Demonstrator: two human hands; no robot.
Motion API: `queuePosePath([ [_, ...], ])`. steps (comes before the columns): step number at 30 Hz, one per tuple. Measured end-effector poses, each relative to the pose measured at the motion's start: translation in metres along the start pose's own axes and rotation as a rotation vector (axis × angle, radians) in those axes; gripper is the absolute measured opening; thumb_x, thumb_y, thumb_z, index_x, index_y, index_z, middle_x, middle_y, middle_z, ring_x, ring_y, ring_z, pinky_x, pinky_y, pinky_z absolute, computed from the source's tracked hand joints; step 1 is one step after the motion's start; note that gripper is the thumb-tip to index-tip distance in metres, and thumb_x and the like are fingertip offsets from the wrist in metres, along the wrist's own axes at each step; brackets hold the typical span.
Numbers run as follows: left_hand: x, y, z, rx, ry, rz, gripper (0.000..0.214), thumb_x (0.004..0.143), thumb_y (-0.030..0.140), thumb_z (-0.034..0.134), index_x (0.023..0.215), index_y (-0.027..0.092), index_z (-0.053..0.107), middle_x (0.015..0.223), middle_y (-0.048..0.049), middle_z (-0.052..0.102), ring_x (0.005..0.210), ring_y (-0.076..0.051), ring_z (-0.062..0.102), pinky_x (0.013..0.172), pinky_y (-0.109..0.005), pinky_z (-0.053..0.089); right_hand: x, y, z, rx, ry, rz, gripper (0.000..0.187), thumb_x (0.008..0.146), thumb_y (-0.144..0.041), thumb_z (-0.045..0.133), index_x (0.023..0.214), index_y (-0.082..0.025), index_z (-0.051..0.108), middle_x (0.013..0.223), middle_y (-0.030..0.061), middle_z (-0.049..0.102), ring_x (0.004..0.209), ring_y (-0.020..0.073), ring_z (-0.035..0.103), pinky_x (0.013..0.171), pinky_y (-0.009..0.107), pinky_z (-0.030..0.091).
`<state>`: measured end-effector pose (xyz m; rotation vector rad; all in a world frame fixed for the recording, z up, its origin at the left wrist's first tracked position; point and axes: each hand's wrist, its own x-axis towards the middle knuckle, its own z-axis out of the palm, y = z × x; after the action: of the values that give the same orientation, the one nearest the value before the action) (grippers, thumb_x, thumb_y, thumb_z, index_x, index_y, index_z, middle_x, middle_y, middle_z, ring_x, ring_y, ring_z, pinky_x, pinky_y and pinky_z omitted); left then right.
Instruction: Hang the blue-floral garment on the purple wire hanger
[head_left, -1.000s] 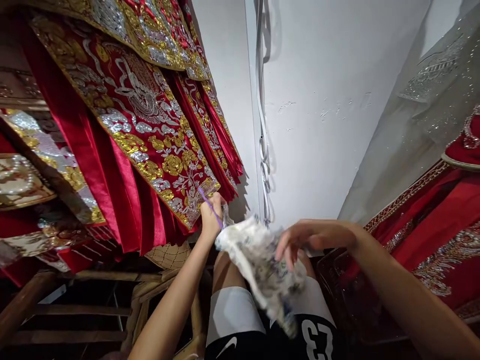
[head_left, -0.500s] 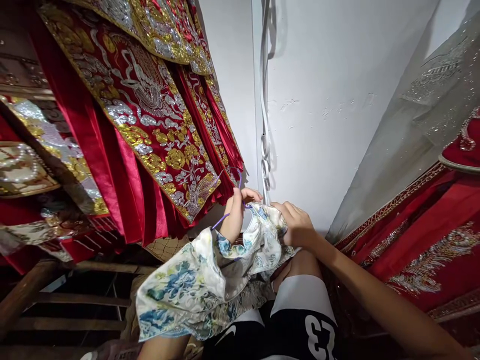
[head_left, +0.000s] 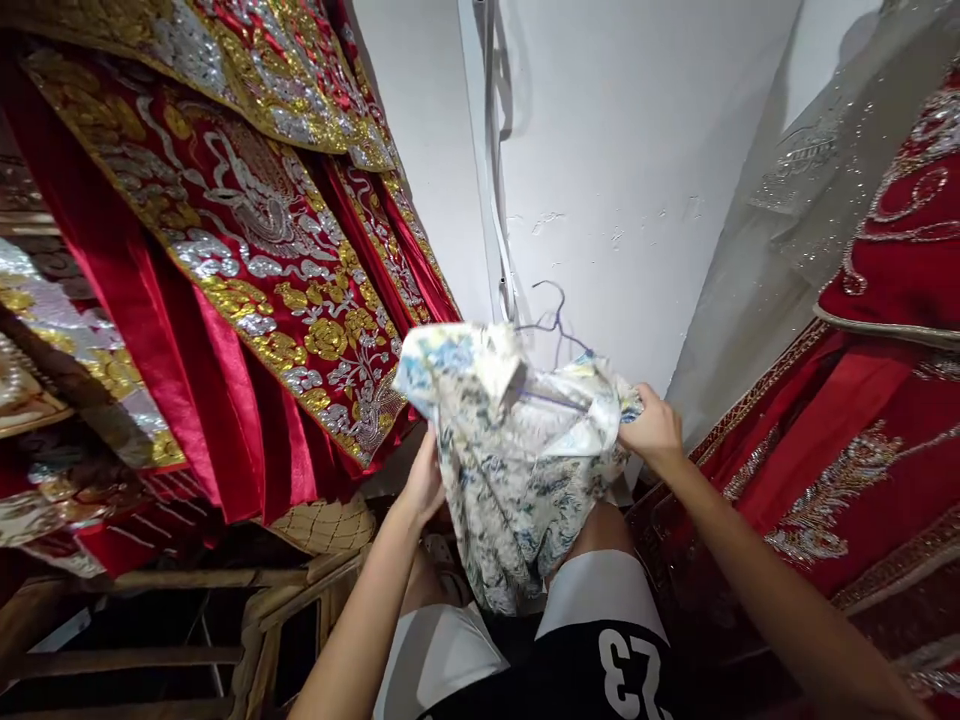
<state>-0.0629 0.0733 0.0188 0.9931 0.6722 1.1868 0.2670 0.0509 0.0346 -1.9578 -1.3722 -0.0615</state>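
A white floral blouse (head_left: 510,470) with blue and yellow-green print hangs upright between my hands, above my knees. A thin purple hanger (head_left: 556,322) is inside it, its hook sticking up past the collar and its bar showing through the neckline. My left hand (head_left: 426,480) is at the blouse's left side under the sleeve, its fingers mostly hidden behind the cloth. At the opposite side, my right hand (head_left: 651,428) is closed on the edge of the other sleeve.
Red gowns with gold and silver embroidery (head_left: 300,270) hang at the left. More red beaded garments (head_left: 825,450) and a sheer sparkling white one (head_left: 795,190) hang at the right. A white metal rail (head_left: 486,150) runs down the white wall. A wooden slatted rack (head_left: 150,660) stands lower left.
The blouse went from bunched and sideways to spread upright, with the hanger now inside it. My hands moved apart to its two sides. The view shifted slightly right.
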Motion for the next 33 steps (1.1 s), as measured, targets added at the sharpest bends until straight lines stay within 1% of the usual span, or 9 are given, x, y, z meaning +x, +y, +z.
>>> queuePosePath([
  [3,-0.014,-0.026,-0.011,0.034,0.131,-0.042,0.079,0.069,0.078,0.074,0.122,0.019,0.071,0.131,-0.0140,0.071,0.143,-0.038,0.048,0.121,-0.048,0.036,0.020,-0.011,-0.016,-0.003,0.056,-0.026,0.029,0.071,-0.043,0.065,0.092,-0.024,0.059,0.078,0.0076,0.068,0.066,0.0251,0.058,0.059,0.029,0.033],
  [6,-0.023,-0.055,-0.008,0.201,0.261,0.023,0.078,0.066,0.056,0.088,0.131,0.020,0.066,0.141,-0.0139,0.065,0.147,-0.037,0.044,0.124,-0.046,0.030,0.029,-0.034,-0.024,0.006,0.041,-0.117,0.034,0.073,-0.045,0.066,0.098,-0.023,0.061,0.083,0.0096,0.071,0.072,0.0294,0.063,0.062,0.032,0.039],
  [9,-0.037,-0.088,-0.002,0.252,0.346,0.099,0.084,0.067,0.051,0.087,0.139,0.019,0.059,0.148,-0.0141,0.059,0.146,-0.035,0.045,0.125,-0.044,0.029,0.022,-0.047,-0.021,0.059,0.079,-0.248,0.047,0.072,-0.039,0.067,0.114,-0.020,0.063,0.103,0.0150,0.073,0.099,0.0378,0.066,0.080,0.042,0.049],
  [12,-0.058,-0.120,0.000,0.232,0.438,0.119,0.091,0.068,0.056,0.085,0.145,0.019,0.053,0.151,-0.0155,0.056,0.149,-0.034,0.041,0.125,-0.042,0.029,-0.004,-0.048,-0.006,0.171,0.079,-0.396,0.072,0.069,-0.032,0.068,0.139,-0.018,0.056,0.143,0.0174,0.060,0.138,0.0436,0.046,0.112,0.061,0.035],
  [14,-0.071,-0.136,-0.001,0.256,0.430,0.088,0.095,0.067,0.053,0.087,0.148,0.019,0.051,0.153,-0.0164,0.053,0.150,-0.035,0.040,0.125,-0.043,0.030,-0.034,-0.046,0.011,0.314,-0.071,-0.436,0.072,0.074,-0.033,0.069,0.144,-0.023,0.055,0.151,0.0135,0.055,0.145,0.0420,0.040,0.119,0.066,0.025],
  [18,-0.082,-0.147,0.000,0.313,0.363,0.099,0.096,0.066,0.048,0.089,0.149,0.020,0.050,0.158,-0.0153,0.048,0.152,-0.035,0.036,0.126,-0.044,0.026,-0.112,-0.039,0.053,0.777,-0.617,-0.497,0.039,0.089,-0.040,0.066,0.125,-0.025,0.071,0.125,0.0101,0.074,0.123,0.0314,0.065,0.110,0.051,0.047],
  [24,-0.083,-0.146,0.009,0.295,0.320,0.062,0.086,0.071,0.049,0.086,0.146,0.020,0.054,0.159,-0.0157,0.047,0.151,-0.035,0.038,0.125,-0.045,0.030,-0.168,-0.021,0.085,1.072,-0.294,0.013,0.026,0.085,-0.046,0.072,0.089,-0.022,0.065,0.084,0.0072,0.071,0.084,0.0244,0.070,0.077,0.037,0.058],
  [31,-0.087,-0.144,0.030,0.217,0.306,-0.026,0.071,0.063,0.046,0.089,0.125,0.017,0.069,0.134,-0.0162,0.069,0.139,-0.036,0.054,0.121,-0.048,0.036,-0.156,-0.015,0.081,0.935,-0.153,0.023,0.034,0.077,-0.044,0.077,0.096,-0.022,0.059,0.085,0.0034,0.061,0.079,0.0205,0.060,0.074,0.035,0.051],
  [33,-0.092,-0.140,0.030,0.204,0.321,-0.039,0.071,0.064,0.047,0.089,0.125,0.017,0.069,0.131,-0.0157,0.071,0.137,-0.036,0.056,0.121,-0.049,0.036,-0.160,-0.013,0.083,0.898,-0.228,0.015,0.032,0.081,-0.049,0.074,0.085,-0.022,0.056,0.074,-0.0002,0.055,0.069,0.0177,0.054,0.066,0.032,0.047],
])
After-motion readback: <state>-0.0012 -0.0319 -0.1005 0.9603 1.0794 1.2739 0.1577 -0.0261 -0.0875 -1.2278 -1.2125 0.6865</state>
